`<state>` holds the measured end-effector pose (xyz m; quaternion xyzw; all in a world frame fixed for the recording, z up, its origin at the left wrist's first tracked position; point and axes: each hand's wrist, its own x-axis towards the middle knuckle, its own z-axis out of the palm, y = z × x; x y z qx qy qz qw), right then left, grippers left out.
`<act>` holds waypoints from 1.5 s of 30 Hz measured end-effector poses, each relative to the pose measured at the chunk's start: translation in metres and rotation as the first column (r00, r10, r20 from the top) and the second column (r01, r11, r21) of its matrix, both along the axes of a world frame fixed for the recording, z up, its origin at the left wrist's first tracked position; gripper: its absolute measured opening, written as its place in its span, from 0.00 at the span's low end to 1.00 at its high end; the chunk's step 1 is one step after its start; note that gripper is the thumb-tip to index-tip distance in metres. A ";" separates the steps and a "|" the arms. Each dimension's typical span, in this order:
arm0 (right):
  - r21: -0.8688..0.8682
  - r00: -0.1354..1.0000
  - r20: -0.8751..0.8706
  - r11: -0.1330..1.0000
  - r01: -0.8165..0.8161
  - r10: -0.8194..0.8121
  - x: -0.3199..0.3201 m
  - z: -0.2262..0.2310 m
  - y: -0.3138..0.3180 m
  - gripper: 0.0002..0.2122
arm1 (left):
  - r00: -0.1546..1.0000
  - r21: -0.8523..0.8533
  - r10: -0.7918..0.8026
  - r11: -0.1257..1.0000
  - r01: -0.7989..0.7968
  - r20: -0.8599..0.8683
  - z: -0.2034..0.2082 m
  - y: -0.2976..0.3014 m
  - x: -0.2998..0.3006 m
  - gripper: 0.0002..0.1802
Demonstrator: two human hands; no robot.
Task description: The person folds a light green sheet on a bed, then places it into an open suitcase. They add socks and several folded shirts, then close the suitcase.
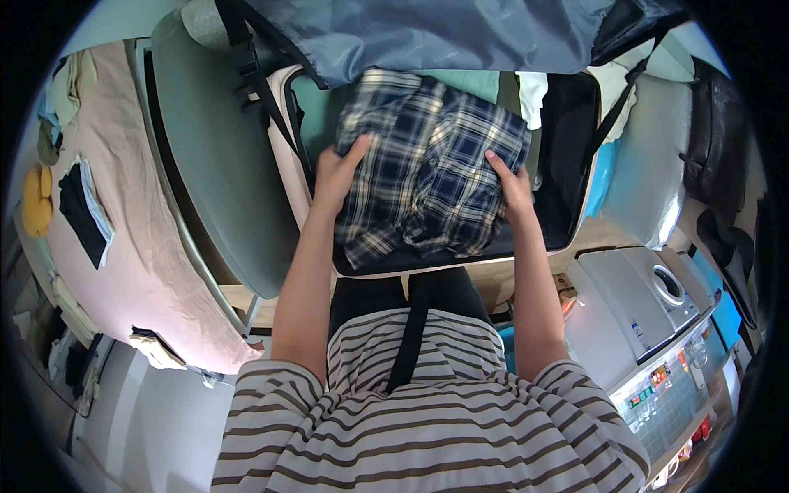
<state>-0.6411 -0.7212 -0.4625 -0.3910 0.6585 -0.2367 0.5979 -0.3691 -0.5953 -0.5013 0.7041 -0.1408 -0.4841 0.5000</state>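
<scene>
A folded plaid shirt in navy, white and cream lies across the near left part of an open suitcase with a dark lining. My left hand grips the shirt's left side, thumb on top and fingers hidden beneath or behind the cloth. On the opposite side my right hand holds it the same way, thumb over the upper face. Behind the shirt, green cloth and a white garment show inside the case.
The suitcase's grey fabric lid lining stands at the back, with black straps at its sides. Left is a green padded panel, then a pink-covered bed with folded clothes. A white appliance stands at right.
</scene>
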 end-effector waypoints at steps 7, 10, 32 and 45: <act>-0.171 0.930 -0.118 0.915 -0.365 0.349 0.054 0.011 -0.041 0.30 | 0.898 0.389 0.022 0.896 -0.212 0.439 -0.034 -0.004 -0.011 0.40; 0.176 0.960 0.145 0.948 -0.263 0.240 0.041 -0.004 -0.061 0.32 | 0.878 0.352 0.055 0.903 -0.248 0.476 -0.029 -0.018 -0.014 0.34; 0.477 0.843 0.538 0.814 -0.331 0.027 0.024 -0.105 -0.125 0.34 | 0.446 0.145 -0.290 0.932 0.332 0.847 0.065 -0.034 -0.078 0.45; 0.529 0.876 0.474 0.769 -0.360 0.085 0.073 -0.137 -0.121 0.33 | 0.405 0.163 -0.243 0.961 0.222 0.881 0.002 -0.040 -0.040 0.50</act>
